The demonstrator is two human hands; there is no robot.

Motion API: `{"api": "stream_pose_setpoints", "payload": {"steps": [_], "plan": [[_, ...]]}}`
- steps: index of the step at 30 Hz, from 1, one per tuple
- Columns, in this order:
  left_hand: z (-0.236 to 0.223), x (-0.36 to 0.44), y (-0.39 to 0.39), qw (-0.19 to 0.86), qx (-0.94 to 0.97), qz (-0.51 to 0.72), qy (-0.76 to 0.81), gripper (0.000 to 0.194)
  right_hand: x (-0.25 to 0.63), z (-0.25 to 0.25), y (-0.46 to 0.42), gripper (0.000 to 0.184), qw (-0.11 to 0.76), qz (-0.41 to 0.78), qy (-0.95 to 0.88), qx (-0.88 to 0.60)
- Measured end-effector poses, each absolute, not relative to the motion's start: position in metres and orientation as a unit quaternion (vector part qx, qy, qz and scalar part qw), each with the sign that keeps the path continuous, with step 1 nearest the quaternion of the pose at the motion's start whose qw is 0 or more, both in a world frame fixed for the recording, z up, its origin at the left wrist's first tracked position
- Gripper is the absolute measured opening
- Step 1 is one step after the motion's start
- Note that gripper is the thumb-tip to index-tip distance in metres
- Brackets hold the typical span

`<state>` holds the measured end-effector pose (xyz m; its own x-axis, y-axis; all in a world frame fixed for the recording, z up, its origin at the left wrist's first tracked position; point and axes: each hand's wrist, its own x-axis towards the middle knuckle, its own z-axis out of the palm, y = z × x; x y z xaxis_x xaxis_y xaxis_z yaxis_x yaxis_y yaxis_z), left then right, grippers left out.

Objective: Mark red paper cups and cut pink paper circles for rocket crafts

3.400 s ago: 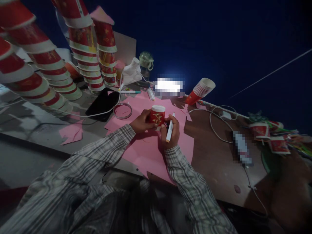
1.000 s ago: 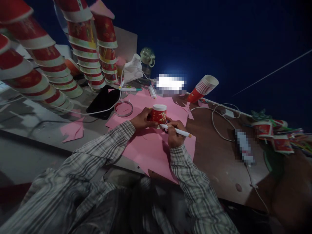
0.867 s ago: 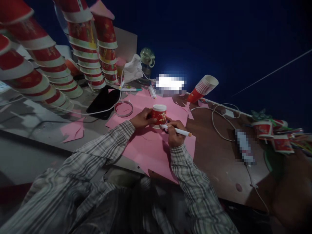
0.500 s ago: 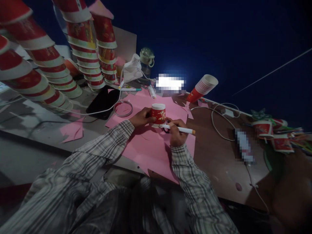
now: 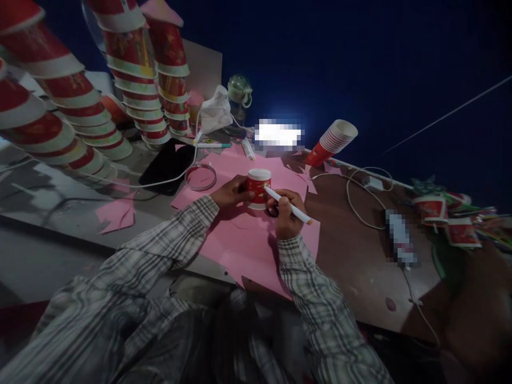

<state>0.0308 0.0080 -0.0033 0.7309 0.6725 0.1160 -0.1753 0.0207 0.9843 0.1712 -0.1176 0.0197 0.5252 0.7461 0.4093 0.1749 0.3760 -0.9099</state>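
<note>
At the left of the dim table [image 5: 352,277], from where I stand, tall towers [image 5: 136,84] of red-and-white paper cups lean upward. In front of them lie torn pink scraps [image 5: 116,214], and to their right is a flat dark phone or tablet [image 5: 164,168] with a white cable across it. Just beside that, a thin ring [image 5: 200,188] rests at the edge of a pink sheet [image 5: 244,240].

Near the middle, the left hand [image 5: 232,193], in a checked sleeve, pinches the left side of a single red paper cup [image 5: 260,198], thumb to the front. The cup stands upright over the pink sheet; whether it touches the paper I cannot tell.

To its right, the right hand [image 5: 288,220] grips a white marker [image 5: 298,212] between thumb and fingers. Half a second ago the marker's tip was down by the cup's lower white band; now it has risen to the gold print, the marker tilting more steeply. I take this to mean attention has moved from the bottom edge to the decorated wall. Actual contact is too small to see.

Farther right, a stack of cups [image 5: 332,141] tilts at the back, and more red cups [image 5: 431,210] sit at the far side.
</note>
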Motion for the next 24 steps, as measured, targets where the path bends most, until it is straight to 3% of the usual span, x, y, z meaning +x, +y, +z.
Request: {"api": "stream_pose_setpoints", "payload": {"steps": [12, 24], "plan": [[-0.014, 0.029, 0.013, 0.712, 0.594, 0.297, 0.229, 0.056, 0.184, 0.003, -0.103, 0.041, 0.740, 0.230, -0.369, -0.513], [-0.013, 0.027, 0.015, 0.714, 0.612, 0.281, 0.189, 0.063, 0.187, 0.010, -0.092, 0.033, 0.768, 0.318, -0.239, -0.502]]}}
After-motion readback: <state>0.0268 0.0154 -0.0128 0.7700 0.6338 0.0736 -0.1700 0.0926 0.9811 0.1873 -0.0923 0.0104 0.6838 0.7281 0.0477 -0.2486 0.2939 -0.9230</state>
